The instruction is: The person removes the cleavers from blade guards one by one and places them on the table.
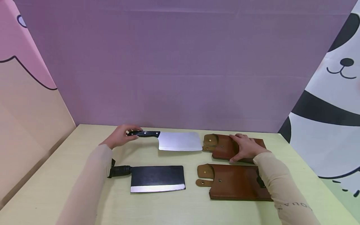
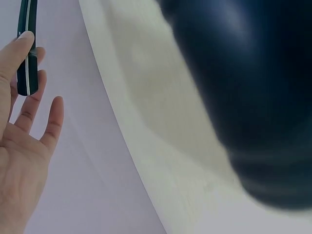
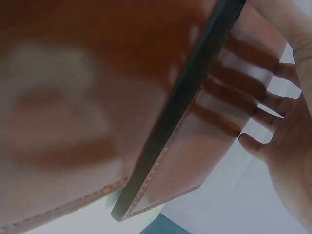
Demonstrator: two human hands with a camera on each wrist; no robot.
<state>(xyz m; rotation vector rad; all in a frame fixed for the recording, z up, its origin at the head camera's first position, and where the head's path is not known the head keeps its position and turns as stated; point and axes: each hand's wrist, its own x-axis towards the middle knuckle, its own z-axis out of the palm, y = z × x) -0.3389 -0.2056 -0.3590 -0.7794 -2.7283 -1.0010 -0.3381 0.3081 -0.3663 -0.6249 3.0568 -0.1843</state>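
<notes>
At the back of the table my left hand (image 1: pixel 123 136) pinches the black riveted handle (image 1: pixel 146 133) of a cleaver (image 1: pixel 180 141) between thumb and fingers. The cleaver's bright blade points right, its tip side close to a brown leather sheath (image 1: pixel 225 145). Over that sheath, my right hand (image 1: pixel 246 147) grips it across its width, thumb at the near edge and fingers at the far edge. The sheath's tan flap and snap strap face left. In the left wrist view, the handle end (image 2: pixel 28 80) shows between thumb and fingers, with the other fingers loosely extended.
Nearer me lies a second cleaver (image 1: pixel 157 178) with a dark blade and black handle (image 1: pixel 121 171). To its right is a larger brown sheath (image 1: pixel 236 182), partly under my right forearm. A purple backdrop (image 1: pixel 180 68) stands behind the table (image 1: pixel 157 209).
</notes>
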